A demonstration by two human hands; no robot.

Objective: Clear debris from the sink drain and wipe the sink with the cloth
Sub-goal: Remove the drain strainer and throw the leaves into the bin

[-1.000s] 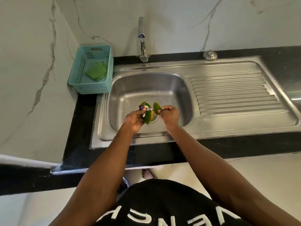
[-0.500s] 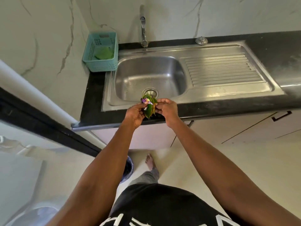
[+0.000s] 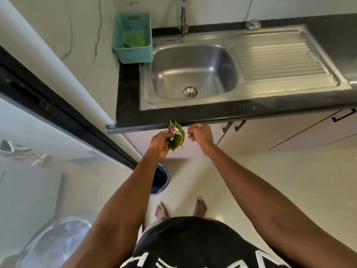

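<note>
My left hand [image 3: 161, 141] grips a bundle of debris [image 3: 176, 136]: green leaves with purple and white scraps, held in front of the counter's edge, below the sink. My right hand [image 3: 200, 134] is just right of the bundle, fingers curled, with nothing visible in it. The steel sink [image 3: 193, 53] shows a bare basin and an uncovered round drain [image 3: 190, 91]. A green cloth [image 3: 135, 40] lies in the teal basket [image 3: 133, 53] at the sink's left.
A tap [image 3: 183, 16] rises behind the basin and a loose strainer [image 3: 253, 24] sits on the black counter [image 3: 127, 97]. A dark bin [image 3: 161, 179] stands on the floor under my left forearm. Cabinet doors with handles [image 3: 239, 125] are below the counter. My bare feet are on the tiled floor.
Both hands lifted the debris out of the basin and drew it back past the counter edge. My right hand has let go of the bundle and moved slightly right. The view tilted down.
</note>
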